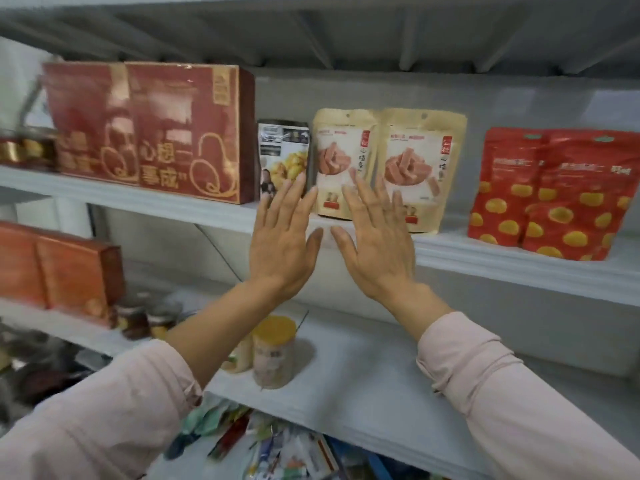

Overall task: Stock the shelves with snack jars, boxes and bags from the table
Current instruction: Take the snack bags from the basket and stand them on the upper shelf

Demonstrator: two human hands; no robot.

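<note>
Two beige snack bags stand side by side on the upper white shelf. A dark bag with yellow snacks stands just left of them. My left hand and my right hand are raised flat in front of these bags, fingers straight and spread, palms facing the shelf. Neither hand holds anything. Fingertips of my right hand overlap the beige bags; whether they touch is unclear.
A big red gift box fills the upper shelf's left side and two red bags with yellow dots stand at the right. On the lower shelf are orange boxes, small jars and a yellow-lidded jar. Loose packets lie below.
</note>
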